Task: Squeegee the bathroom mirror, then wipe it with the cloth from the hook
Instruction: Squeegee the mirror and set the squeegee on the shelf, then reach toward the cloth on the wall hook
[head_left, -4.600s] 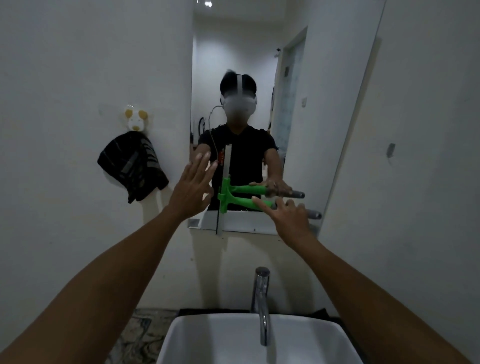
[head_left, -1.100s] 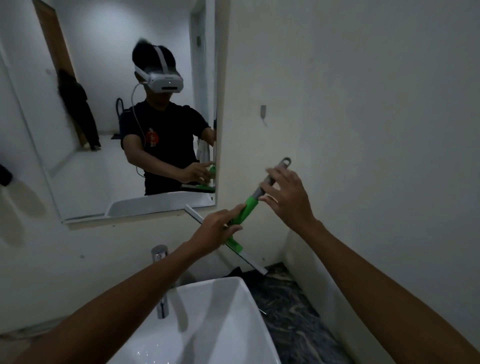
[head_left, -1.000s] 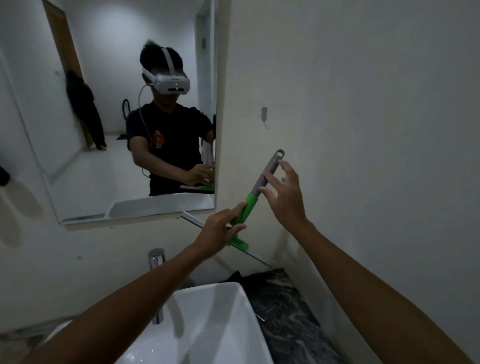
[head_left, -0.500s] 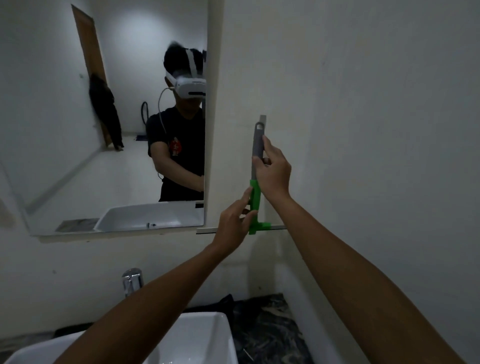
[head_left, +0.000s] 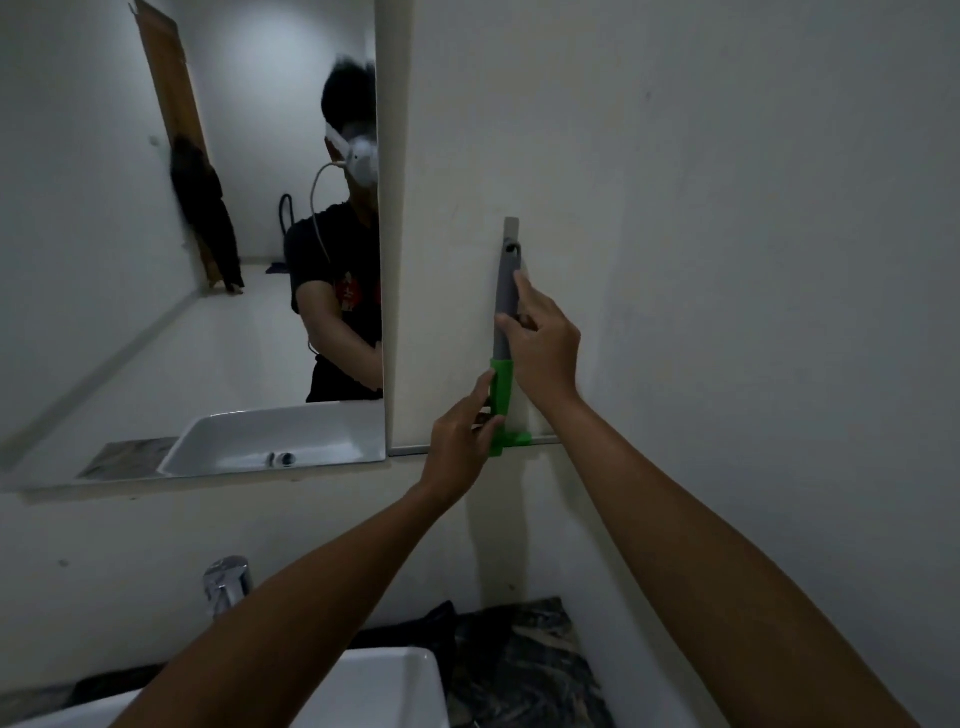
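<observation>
The squeegee (head_left: 503, 332) stands straight up against the white wall (head_left: 727, 260), just to the right of the mirror (head_left: 208, 260), and you hold it with both hands. Its grey handle points up and its green part is lower down. The long flat blade (head_left: 540, 440) runs sideways at the bottom, level with the lower edge of the mirror. At the top of the handle there is a small hole, and it sits right at a little grey hook (head_left: 511, 226) on the wall; you cannot tell if it hangs on it. Below you is the white sink (head_left: 395, 686) with a shiny tap (head_left: 226, 584) behind it, and a dark marbled counter (head_left: 519, 665) beside it. Nothing stands between your hands and the wall. In the mirror you see your own body in a black shirt, the sink, and a dark cloth hanging far back on a wall. Your right hand (head_left: 545, 348) is curled around the grey handle, with the fingers closed on it. Your left hand (head_left: 460, 441) pinches the green part near the blade, with the fingers only a little apart and touching it.
</observation>
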